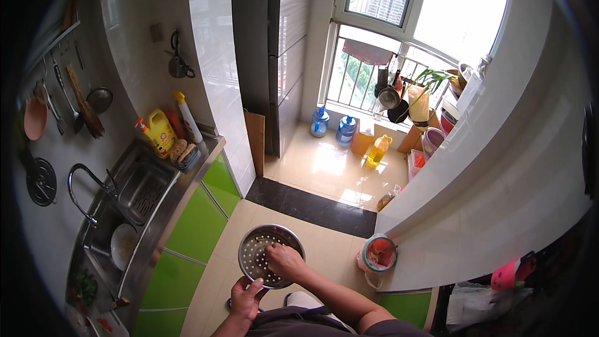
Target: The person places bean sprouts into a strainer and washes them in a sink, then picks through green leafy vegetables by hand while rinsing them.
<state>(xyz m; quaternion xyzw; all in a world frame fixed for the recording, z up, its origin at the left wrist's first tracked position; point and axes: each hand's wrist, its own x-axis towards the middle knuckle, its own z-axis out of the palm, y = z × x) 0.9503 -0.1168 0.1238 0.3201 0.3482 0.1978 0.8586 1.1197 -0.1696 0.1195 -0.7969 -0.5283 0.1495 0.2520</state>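
A round metal colander with large holes [256, 249] is held out in front of my body, over the floor. My left hand [246, 297] grips its near rim, thumb on top. Inside the bowl my right hand [282, 260] reaches down with bent fingers. Whether those fingers hold anything is hidden by the hand itself. Only small dark bits, if anything, show near the fingertips on the perforated bottom.
On my left, a steel double sink [145, 187] with a faucet [89, 173] holds a white bowl [124, 245]. A yellow detergent jug [160, 135] stands behind it. A lined trash bin [380, 252] stands at right on the floor. Water jugs [346, 129] and an oil bottle [377, 151] stand near the window.
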